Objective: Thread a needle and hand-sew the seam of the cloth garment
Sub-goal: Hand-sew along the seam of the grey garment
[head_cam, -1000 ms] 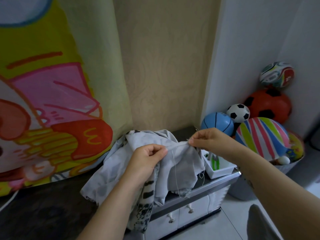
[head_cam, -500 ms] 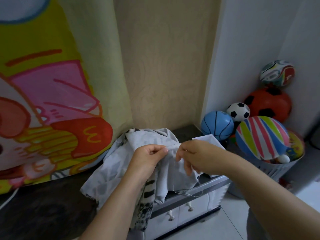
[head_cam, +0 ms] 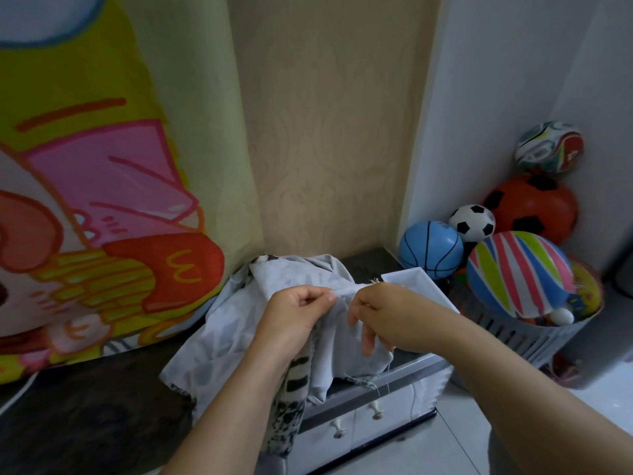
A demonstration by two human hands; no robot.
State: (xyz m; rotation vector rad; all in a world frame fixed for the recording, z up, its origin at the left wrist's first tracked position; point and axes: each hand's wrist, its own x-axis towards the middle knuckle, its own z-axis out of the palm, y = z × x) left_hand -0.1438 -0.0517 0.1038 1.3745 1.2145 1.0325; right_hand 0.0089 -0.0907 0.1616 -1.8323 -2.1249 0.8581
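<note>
Nearest, a white drawer unit (head_cam: 359, 416) with small knobs stood below the front edge of the dark countertop (head_cam: 85, 389). The grey garment (head_cam: 233, 334) lay heaped at the countertop's right front corner, with one patterned fold spilling over the edge. The left hand (head_cam: 296, 315) clutched a bunch of it, fingers curled. Just beside it, the right hand (head_cam: 387, 317) pinched the raised seam (head_cam: 346, 290) between thumb and forefinger, its other fingers hanging loose. The needle was too small to make out. Behind the right hand sat a white tray (head_cam: 416, 282). Farther right, a slatted basket (head_cam: 507, 334) held balls, a blue basketball (head_cam: 430, 250) among them. A cartoon-print curtain (head_cam: 102, 200) hung at the back left
</note>
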